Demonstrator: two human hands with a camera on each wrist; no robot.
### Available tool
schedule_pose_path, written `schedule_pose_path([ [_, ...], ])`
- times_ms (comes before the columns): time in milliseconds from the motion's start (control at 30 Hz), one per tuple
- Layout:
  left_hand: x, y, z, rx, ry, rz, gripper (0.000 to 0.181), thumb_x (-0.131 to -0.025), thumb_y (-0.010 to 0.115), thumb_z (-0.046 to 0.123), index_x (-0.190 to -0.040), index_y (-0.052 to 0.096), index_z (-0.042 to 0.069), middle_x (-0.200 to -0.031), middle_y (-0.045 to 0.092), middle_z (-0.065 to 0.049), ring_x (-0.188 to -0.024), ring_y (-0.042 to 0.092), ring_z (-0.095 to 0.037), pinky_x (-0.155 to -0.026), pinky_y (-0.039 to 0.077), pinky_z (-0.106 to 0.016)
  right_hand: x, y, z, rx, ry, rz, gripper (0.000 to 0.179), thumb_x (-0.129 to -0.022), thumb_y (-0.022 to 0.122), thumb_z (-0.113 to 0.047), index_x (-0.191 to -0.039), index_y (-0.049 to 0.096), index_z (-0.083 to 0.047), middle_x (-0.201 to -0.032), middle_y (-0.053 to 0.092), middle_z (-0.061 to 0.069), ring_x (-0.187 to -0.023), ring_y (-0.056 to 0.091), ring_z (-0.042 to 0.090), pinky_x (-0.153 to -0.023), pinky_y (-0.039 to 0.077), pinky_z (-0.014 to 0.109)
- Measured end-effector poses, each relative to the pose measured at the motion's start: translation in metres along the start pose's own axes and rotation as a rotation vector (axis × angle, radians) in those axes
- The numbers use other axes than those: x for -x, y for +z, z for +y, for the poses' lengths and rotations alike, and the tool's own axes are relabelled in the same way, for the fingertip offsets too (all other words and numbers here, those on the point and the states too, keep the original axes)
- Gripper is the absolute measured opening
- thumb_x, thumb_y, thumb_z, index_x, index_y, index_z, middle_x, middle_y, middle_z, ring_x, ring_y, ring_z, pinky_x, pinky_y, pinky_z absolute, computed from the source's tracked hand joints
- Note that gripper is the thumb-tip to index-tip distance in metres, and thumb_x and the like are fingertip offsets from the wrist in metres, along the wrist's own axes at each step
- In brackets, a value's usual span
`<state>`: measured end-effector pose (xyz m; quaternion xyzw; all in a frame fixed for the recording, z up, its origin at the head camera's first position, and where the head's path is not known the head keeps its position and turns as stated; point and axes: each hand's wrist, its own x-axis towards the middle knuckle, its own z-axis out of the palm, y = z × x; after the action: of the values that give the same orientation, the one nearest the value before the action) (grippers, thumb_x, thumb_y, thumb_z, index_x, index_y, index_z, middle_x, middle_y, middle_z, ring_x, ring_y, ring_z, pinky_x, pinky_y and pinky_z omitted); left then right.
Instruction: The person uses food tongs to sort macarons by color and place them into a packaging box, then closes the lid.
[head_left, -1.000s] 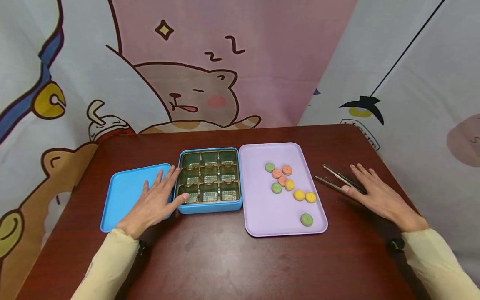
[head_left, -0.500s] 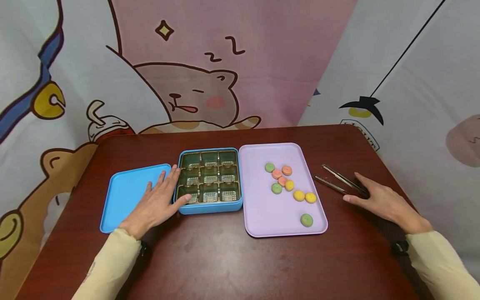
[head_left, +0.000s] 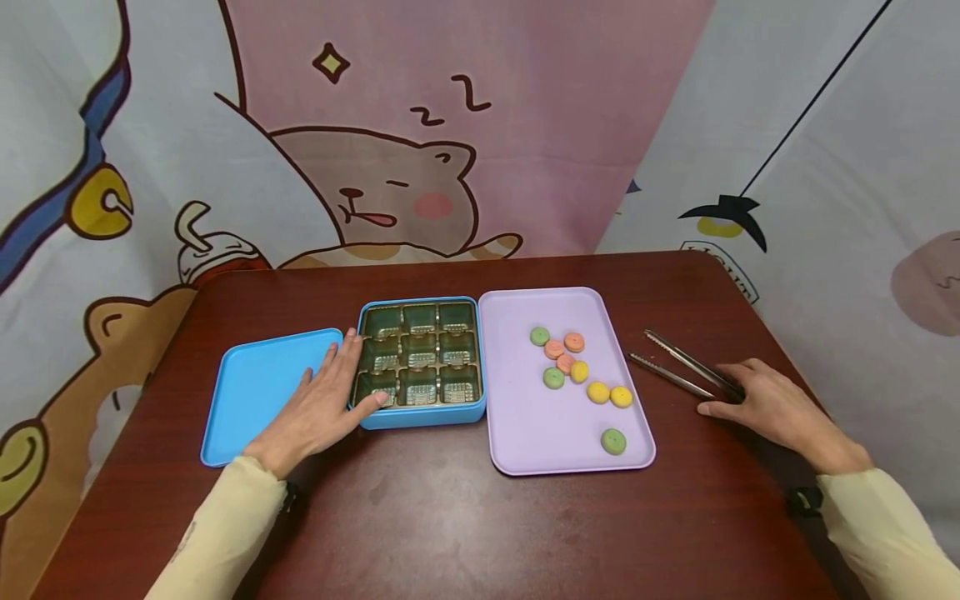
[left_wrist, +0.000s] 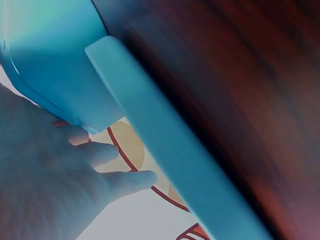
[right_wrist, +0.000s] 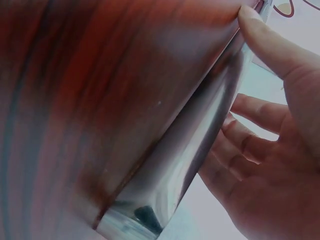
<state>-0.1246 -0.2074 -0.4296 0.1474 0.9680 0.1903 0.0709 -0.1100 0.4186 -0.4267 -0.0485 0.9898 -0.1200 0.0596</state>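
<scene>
My left hand (head_left: 318, 412) lies with straight fingers along the left side of a blue box (head_left: 423, 417), thumb over its front left corner. Inside the box, a gold plastic insert (head_left: 401, 362) is divided into several square compartments with nothing in them. At the right, my right hand (head_left: 783, 410) holds metal tongs (head_left: 686, 358) near their joined end, their arms spread apart and pointing toward the tray. In the right wrist view, the thumb is on one side of the tongs (right_wrist: 195, 145) and the curled fingers are on the other.
Beside the box is a lilac tray (head_left: 532, 429) with several green, pink and yellow macarons (head_left: 566, 362) scattered on it. A flat blue lid (head_left: 251, 400) lies under and left of my left hand. Behind the brown table (head_left: 450, 517) hangs a printed cloth (head_left: 555, 125).
My right hand has drawn its spread fingers in around the tongs' joined end and shifted slightly right and toward me. The left hand stays at the box with barely any movement.
</scene>
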Motion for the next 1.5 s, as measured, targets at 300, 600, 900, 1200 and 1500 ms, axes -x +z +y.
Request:
schedule_pose_path([
  [300,0.001,0.0,-0.001,0.016,0.005,0.003,0.102,-0.1,0.047,0.07,-0.167,0.001,0.008,-0.174,-0.004,-0.01,-0.158,0.002,-0.041,-0.115,0.012,-0.076,0.0,-0.002,-0.002,-0.016,-0.001,-0.014,0.07,-0.083,0.088,-0.036,-0.122,0.062,0.016,-0.11,0.06,0.032,-0.091,0.06,0.042,-0.08,0.052,0.066],
  [600,0.001,0.001,-0.001,0.034,0.006,-0.001,0.102,-0.101,0.046,0.069,-0.167,0.001,0.007,-0.174,-0.007,-0.008,-0.158,0.001,-0.042,-0.116,0.016,-0.074,0.005,-0.008,-0.005,-0.007,-0.008,-0.002,0.065,-0.091,0.079,-0.04,-0.126,0.06,0.012,-0.117,0.056,0.033,-0.096,0.058,0.044,-0.081,0.05,0.07],
  [900,0.0,0.001,0.0,0.03,0.006,0.002,0.101,-0.101,0.046,0.069,-0.167,0.001,0.007,-0.174,-0.007,-0.009,-0.158,0.001,-0.042,-0.117,0.017,-0.072,0.014,-0.011,-0.019,-0.076,-0.028,0.12,0.059,-0.095,0.074,-0.044,-0.132,0.058,0.0,-0.118,0.054,0.024,-0.097,0.055,0.038,-0.077,0.05,0.067],
  [1200,0.0,0.003,-0.001,0.029,0.008,0.005,0.102,-0.101,0.045,0.07,-0.167,0.001,0.007,-0.174,-0.006,-0.009,-0.157,0.002,-0.043,-0.118,0.017,-0.072,0.018,-0.013,-0.039,-0.133,-0.036,0.16,0.062,-0.095,0.074,-0.043,-0.139,0.054,-0.004,-0.122,0.058,0.023,-0.1,0.056,0.038,-0.08,0.049,0.068],
  [1500,0.0,0.002,0.0,0.024,0.003,0.003,0.102,-0.101,0.044,0.071,-0.167,0.001,0.006,-0.174,-0.004,-0.01,-0.157,0.003,-0.043,-0.116,0.019,-0.073,0.015,-0.012,-0.058,-0.126,-0.075,0.191,0.06,-0.094,0.076,-0.041,-0.137,0.057,-0.003,-0.116,0.062,0.019,-0.092,0.058,0.032,-0.072,0.052,0.055],
])
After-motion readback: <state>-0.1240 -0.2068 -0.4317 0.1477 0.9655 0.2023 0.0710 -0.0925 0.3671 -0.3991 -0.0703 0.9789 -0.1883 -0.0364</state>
